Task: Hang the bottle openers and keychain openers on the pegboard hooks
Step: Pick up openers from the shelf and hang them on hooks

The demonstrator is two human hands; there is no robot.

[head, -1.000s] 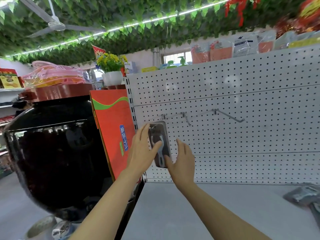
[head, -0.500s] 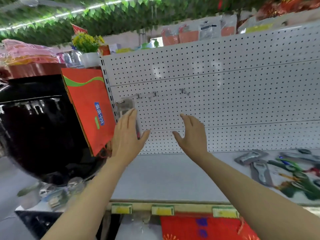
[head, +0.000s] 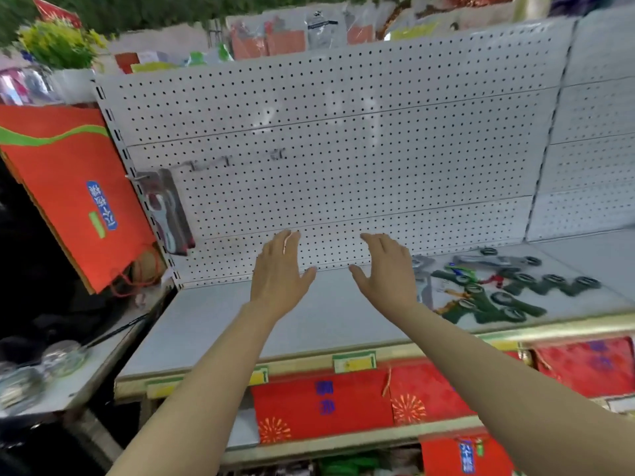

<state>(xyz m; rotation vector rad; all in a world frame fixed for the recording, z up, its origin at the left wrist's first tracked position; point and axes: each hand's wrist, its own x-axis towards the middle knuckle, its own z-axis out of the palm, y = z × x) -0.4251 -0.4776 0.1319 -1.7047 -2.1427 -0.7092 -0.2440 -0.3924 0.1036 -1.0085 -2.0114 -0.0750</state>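
A: Item one, nearest: how are the hands held?

B: The left hand (head: 280, 271) and right hand (head: 386, 269) are raised at frame centre over the shelf (head: 309, 321), fingers spread, nothing gripped by either. Judged free for the next pick-up.

A: Item two, the stock awaiting hanging?

B: A loose pile of openers (head: 488, 286) is laid flat on the shelf at right of centre, just beside the right hand: dark green keychain pieces with ring ends, grey carded ones behind. Details are blurred.

A: Item three, farthest?

B: One carded bottle opener (head: 168, 214) is hung on the leftmost hook (head: 137, 176) of the pegboard (head: 343, 132), left of centre. Further hooks beside it are seen bare, presumably reserved for the pile.
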